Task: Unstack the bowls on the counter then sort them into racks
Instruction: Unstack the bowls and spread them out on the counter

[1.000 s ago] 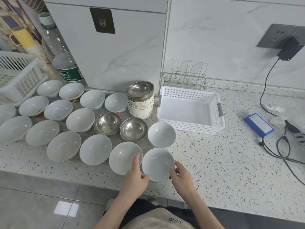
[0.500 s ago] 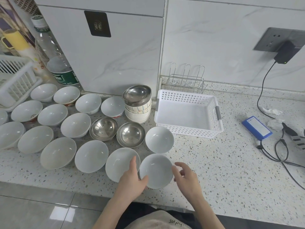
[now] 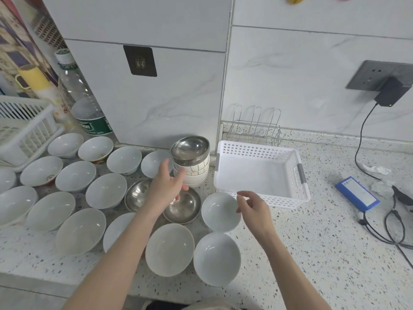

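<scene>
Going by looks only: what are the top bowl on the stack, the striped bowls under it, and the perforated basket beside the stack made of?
Top bowl: probably stainless steel, brushed grey with mirror-like reflections inside.
Striped bowls: likely glazed ceramic or porcelain, glossy white with thin painted lines; melamine cannot be ruled out.
Perforated basket: apparently moulded plastic, matte white with uniform punched holes and grey handle inserts.

I see a speckled worktop point(image 3: 312, 253) carrying many white bowls point(image 3: 81, 231) spread singly across its left half, with two steel bowls point(image 3: 185, 206) among them. A short stack of bowls point(image 3: 192, 162), topped by a steel one, stands near the wall, just beside a white perforated basket point(image 3: 290, 200). Behind that sits a wire rack point(image 3: 254, 128). A blue box point(image 3: 357, 196) and cables point(image 3: 397, 227) lie at right.
</scene>
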The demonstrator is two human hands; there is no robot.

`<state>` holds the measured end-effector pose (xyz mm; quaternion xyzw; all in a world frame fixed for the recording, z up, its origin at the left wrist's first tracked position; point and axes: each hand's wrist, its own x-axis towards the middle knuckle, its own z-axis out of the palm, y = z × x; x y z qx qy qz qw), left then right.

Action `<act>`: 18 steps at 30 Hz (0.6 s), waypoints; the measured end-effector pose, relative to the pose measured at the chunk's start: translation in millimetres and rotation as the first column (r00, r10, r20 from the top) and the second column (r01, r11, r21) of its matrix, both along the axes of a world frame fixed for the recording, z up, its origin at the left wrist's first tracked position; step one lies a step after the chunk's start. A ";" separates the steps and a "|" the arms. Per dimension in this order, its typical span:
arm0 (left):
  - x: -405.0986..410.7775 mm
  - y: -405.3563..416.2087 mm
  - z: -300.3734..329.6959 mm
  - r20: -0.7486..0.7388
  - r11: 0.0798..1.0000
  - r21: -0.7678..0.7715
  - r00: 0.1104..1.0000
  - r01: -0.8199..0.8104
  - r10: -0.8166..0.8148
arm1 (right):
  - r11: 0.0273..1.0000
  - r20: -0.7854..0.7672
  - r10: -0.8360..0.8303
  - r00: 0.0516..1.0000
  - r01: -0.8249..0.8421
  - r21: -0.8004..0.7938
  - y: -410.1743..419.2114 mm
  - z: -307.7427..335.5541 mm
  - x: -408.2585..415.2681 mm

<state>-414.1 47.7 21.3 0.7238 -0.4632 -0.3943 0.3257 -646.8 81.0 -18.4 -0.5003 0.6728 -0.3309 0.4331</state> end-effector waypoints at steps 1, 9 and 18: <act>1.0 -11.3 2.9 0.001 1.000 0.001 1.000 -0.004 0.004 | 1.000 0.012 0.005 1.000 -0.005 -0.004 -6.5 2.5 3.0; 3.2 -58.7 0.8 -0.122 0.995 0.083 0.990 -0.063 0.073 | 0.999 0.064 -0.004 0.998 0.002 0.042 -32.2 4.5 7.7; 7.4 -59.6 3.3 -0.281 0.984 0.060 0.943 -0.168 0.179 | 0.992 0.124 -0.076 0.989 0.063 0.107 -33.7 -8.8 -0.2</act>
